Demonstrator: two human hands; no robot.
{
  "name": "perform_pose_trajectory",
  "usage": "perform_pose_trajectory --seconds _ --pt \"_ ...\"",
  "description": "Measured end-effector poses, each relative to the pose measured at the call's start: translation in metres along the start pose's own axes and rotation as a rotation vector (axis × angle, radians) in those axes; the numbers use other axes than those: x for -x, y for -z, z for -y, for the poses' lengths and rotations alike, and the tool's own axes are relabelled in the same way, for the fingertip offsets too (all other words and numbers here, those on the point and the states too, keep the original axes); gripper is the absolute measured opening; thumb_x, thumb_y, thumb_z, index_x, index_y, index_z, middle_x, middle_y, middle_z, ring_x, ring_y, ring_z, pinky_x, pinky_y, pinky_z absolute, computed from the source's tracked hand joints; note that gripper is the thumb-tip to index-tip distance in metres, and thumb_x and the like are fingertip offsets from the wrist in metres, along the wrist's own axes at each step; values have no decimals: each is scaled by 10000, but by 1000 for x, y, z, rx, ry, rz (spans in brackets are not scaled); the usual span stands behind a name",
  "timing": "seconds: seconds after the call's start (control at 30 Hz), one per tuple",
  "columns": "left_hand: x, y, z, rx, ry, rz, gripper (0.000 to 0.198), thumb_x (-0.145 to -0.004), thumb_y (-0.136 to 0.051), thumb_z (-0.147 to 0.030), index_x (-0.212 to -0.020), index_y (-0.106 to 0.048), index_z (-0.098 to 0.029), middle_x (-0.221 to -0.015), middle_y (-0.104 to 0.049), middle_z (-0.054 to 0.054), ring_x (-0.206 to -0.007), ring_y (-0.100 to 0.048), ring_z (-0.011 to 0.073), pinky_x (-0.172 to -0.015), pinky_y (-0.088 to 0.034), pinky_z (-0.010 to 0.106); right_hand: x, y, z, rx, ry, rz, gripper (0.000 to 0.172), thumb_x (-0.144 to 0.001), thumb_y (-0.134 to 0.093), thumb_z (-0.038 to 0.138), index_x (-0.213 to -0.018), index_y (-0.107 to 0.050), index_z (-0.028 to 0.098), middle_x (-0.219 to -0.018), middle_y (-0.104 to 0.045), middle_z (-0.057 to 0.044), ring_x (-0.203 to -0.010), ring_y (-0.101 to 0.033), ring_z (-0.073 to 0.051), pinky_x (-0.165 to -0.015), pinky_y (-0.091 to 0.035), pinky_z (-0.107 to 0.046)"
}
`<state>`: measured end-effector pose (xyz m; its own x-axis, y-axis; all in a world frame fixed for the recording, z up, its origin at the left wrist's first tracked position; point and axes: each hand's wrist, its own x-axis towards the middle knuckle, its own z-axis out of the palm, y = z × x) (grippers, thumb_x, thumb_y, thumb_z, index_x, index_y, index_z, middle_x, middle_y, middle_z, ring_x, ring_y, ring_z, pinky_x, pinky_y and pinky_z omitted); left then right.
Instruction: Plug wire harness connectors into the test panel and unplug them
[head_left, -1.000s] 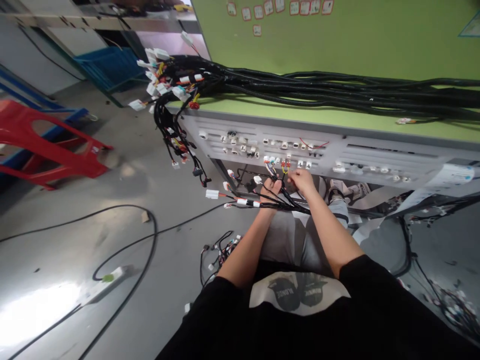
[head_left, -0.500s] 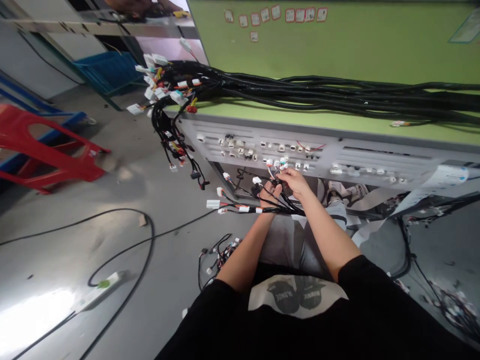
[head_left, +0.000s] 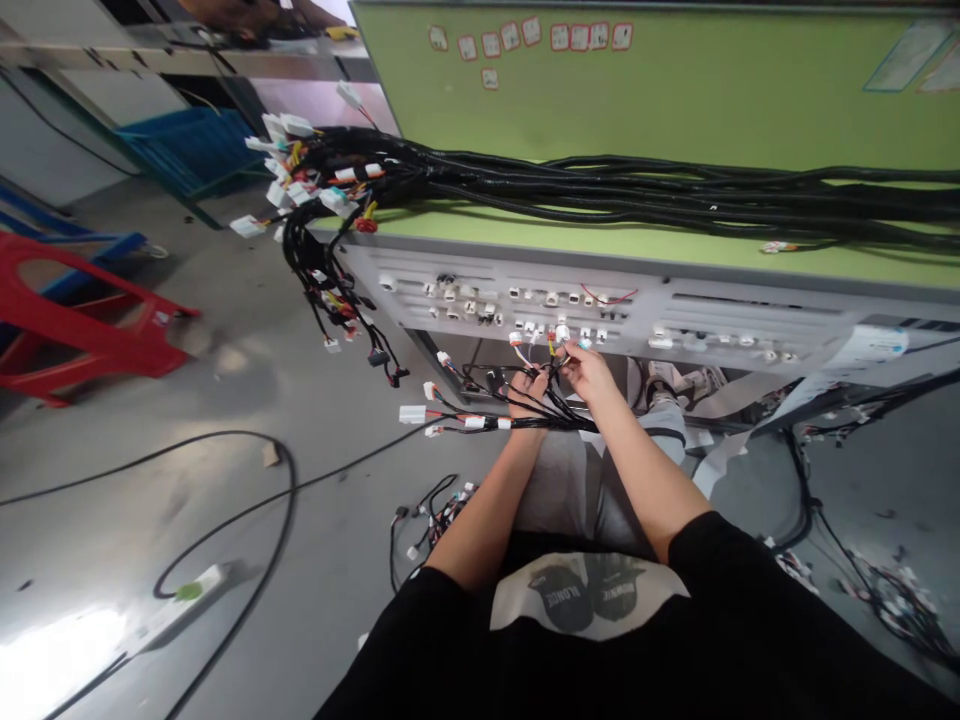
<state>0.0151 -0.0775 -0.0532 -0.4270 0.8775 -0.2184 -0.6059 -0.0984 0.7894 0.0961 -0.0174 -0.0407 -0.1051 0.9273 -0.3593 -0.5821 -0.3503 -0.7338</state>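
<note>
"What is the left hand [head_left: 531, 387] doing?"

"It's curled around the black branches of a wire harness [head_left: 566, 421], thumb on the near side. Some strands run across the fingers, so I can't tell how tightly they close."

"And the right hand [head_left: 589, 373]?"

"Thumb and forefinger are brought together in a pinch on thin wires at the harness's upper end, just below a white connector [head_left: 562, 332]. The other fingers fold in toward the palm. Which single wire is between the tips is too small to make out."

"So where exactly is the harness?"

"In front of the person's lap, by the lower edge of a pale panel [head_left: 649, 308] fitted with rows of small sockets. The hands are close together, the right one a little higher. Some branches stick out to the left, one ending in a long white plug [head_left: 412, 414] over the floor."

"Anything above?"

"A thick bundle of black cables [head_left: 600, 190] lies along the ledge of a green board [head_left: 480, 120], with its cluster of connectors [head_left: 289, 165] hanging over the left end. Neither hand touches it."
</note>
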Motion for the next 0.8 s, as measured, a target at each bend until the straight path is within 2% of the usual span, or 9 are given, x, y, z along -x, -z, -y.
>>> perform_pose_trajectory --seconds 0.07,0.13,0.2,0.27,0.4,0.5,0.57,0.7,0.8 --pt "-1 0 1 6 6 5 136 -670 -634 -86 -779 -584 -149 -713 -592 -4 -687 -576 85 -712 -440 210 2 1 1 -25 -9 14 138 -685 -646 196 -734 -519 173 -539 -585 54 -403 -461 -43 -370 -348 -141" --pt "-1 1 2 3 13 14 150 -663 -636 -85 -785 -578 -148 -705 -587 -7 -667 -567 83 -696 -435 211 5 0 2 22 65 -8 177 -666 -673 229 -726 -515 178 -500 -554 72 -366 -407 -33 -343 -303 -137" --pt "-1 1 3 -8 8 26 167 -656 -638 -88 -800 -574 -145 -705 -582 -7 -654 -559 82 -684 -430 213 7 -2 2 102 172 -98 202 -640 -696 231 -739 -529 174 -474 -546 75 -356 -393 -30 -326 -266 -132" --pt "-2 2 4 -15 -7 38 186 -652 -640 -92 -817 -571 -141 -713 -580 -4 -654 -551 83 -681 -426 220 9 -3 1 134 214 -207 187 -635 -692 196 -750 -548 164 -464 -555 69 -364 -416 -36 -322 -268 -130" --pt "-3 3 4 -34 -9 39 175 -652 -648 -102 -798 -557 -137 -697 -566 -1 -644 -528 85 -685 -419 237 9 1 -1 17 74 -297 133 -652 -642 113 -757 -571 153 -526 -604 53 -403 -488 -50 -354 -371 -142" --pt "-4 4 5 -49 -6 29 147 -672 -634 -106 -787 -550 -139 -697 -560 7 -650 -520 89 -694 -417 248 7 5 -1 -72 -18 -273 156 -638 -653 92 -745 -561 157 -550 -605 60 -423 -508 -49 -408 -437 -155" --pt "-4 4 6 -42 -9 25 150 -681 -626 -104 -807 -552 -139 -720 -562 14 -661 -523 91 -703 -418 254 5 4 0 -64 -10 -252 176 -625 -679 113 -729 -546 163 -520 -574 74 -407 -485 -44 -408 -431 -156" --pt "-4 4 7 -29 -25 23 178 -664 -653 -133 -814 -557 -142 -770 -569 18 -694 -539 93 -721 -423 255 3 -2 1 89 176 -250 243 -587 -714 186 -743 -529 174 -464 -496 114 -365 -399 -31 -379 -352 -154" --pt "-4 4 7 -15 -17 16 198 -640 -681 -168 -786 -548 -153 -767 -573 12 -713 -555 101 -712 -429 251 3 -7 -1 214 365 -266 245 -581 -704 244 -750 -544 170 -484 -499 111 -389 -415 -34 -394 -332 -157"
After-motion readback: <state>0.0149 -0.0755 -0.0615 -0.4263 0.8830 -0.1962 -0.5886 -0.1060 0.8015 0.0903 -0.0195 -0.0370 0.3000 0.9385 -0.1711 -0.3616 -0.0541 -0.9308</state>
